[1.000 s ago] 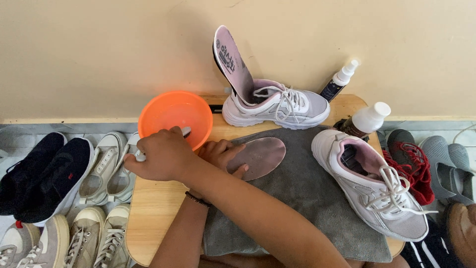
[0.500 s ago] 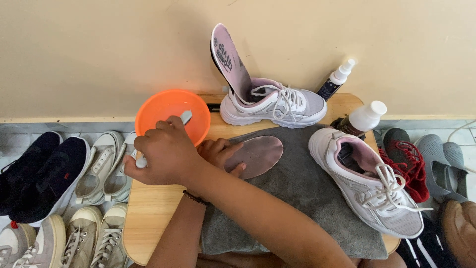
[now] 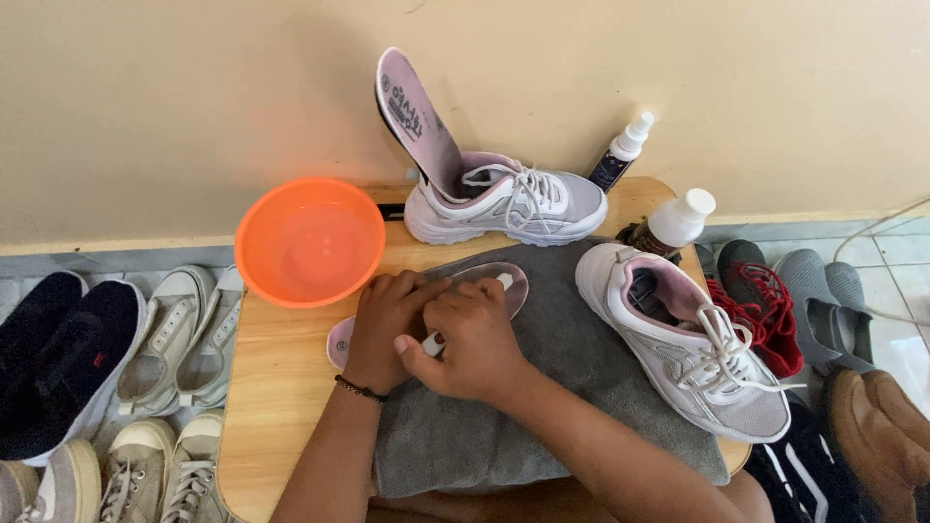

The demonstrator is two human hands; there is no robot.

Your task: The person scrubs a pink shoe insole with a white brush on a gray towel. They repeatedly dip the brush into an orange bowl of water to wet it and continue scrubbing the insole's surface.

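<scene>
Your left hand (image 3: 383, 324) presses flat on the pink insole (image 3: 484, 281), which lies on the grey towel (image 3: 542, 407) on the surface; your right hand's (image 3: 475, 339) grip is clamped on a white brush (image 3: 465, 310) beside the orange bowl (image 3: 310, 240).

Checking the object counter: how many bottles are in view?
2. A dark spray bottle stands against the wall at the table's back edge. A white-capped bottle stands just right of it, beside the near sneaker. More may be hidden among the floor shoes.
</scene>
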